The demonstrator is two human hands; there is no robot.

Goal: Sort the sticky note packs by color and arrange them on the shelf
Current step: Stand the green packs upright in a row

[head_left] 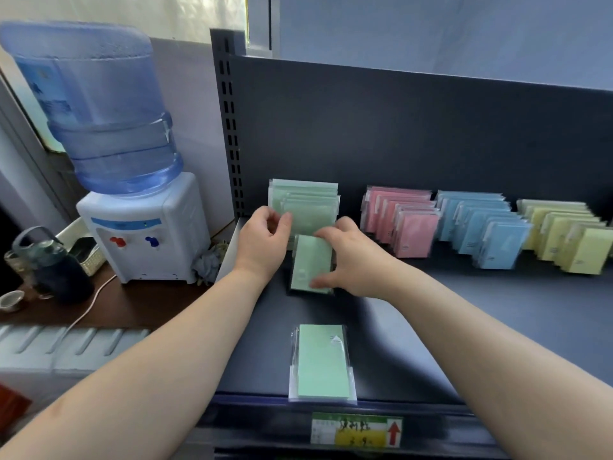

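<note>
On the dark shelf (497, 310) several green sticky note packs (305, 204) stand in a row at the back left. My left hand (262, 240) has its curled fingers on the front of that green row. My right hand (348, 257) grips a green pack (311, 260) just in front of the row, thumb at its lower edge. Another green pack (320, 363) lies flat near the shelf's front edge. To the right stand rows of pink packs (404, 224), blue packs (487, 230) and yellow packs (567, 240).
A water dispenser (139, 227) with a large blue bottle (96, 104) stands on a brown table left of the shelf, beside a dark jug (49, 263) and a small cup (11, 298). A price label (356, 429) sits on the shelf's front rail.
</note>
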